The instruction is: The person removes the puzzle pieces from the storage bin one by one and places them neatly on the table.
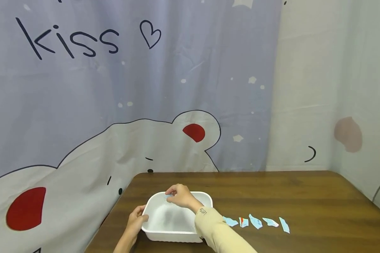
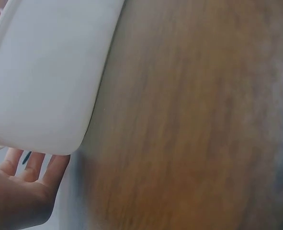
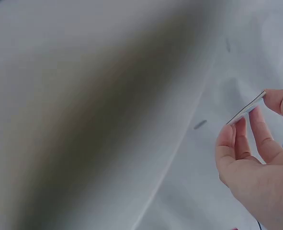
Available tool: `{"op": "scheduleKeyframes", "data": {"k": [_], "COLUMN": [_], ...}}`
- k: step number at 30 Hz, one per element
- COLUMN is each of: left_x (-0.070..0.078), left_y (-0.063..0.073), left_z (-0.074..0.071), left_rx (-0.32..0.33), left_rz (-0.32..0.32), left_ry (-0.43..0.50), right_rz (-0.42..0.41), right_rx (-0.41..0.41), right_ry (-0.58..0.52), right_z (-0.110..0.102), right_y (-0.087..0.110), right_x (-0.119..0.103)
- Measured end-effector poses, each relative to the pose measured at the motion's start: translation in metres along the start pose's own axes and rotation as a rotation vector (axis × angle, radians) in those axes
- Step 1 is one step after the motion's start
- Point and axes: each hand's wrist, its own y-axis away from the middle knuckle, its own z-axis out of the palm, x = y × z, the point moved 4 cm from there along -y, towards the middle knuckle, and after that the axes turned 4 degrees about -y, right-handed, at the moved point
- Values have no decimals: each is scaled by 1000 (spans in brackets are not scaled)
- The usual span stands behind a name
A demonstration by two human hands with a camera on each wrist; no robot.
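Observation:
A white rectangular plastic tub (image 1: 174, 237) stands on the wooden table. My left hand (image 1: 134, 222) grips its left side, thumb over the rim and fingers along the outside; the left wrist view shows the fingers against the tub's wall (image 2: 45, 81). Above the far part of the tub, my right hand (image 1: 181, 196) pinches a small light-blue piece (image 1: 169, 195). Seen edge-on in the right wrist view, this thin, flat piece (image 3: 245, 108) sits between thumb and fingertips. Its printed face, if any, is hidden.
Several torn light-blue paper pieces (image 1: 255, 221) lie in a row on the table (image 1: 320, 211), right of the tub. One of them (image 1: 244, 222) has a red mark. Behind the table hangs a printed curtain (image 1: 228, 105).

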Motion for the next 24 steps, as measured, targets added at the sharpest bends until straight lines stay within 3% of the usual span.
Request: {"op": "scheduleKeyframes", "data": {"k": [11,24], "left_x": [3,2], "left_y": [-2,-3], "left_z": [2,1], "left_rx": [-8,-35], "left_rz": [-11,-26], "left_ry": [-24,-45], "right_rz": [-8,83], "right_rx": [41,112], "right_ry": [9,10], "right_z": [-53,-119], "right_y": [5,42], "right_x": [1,43]}}
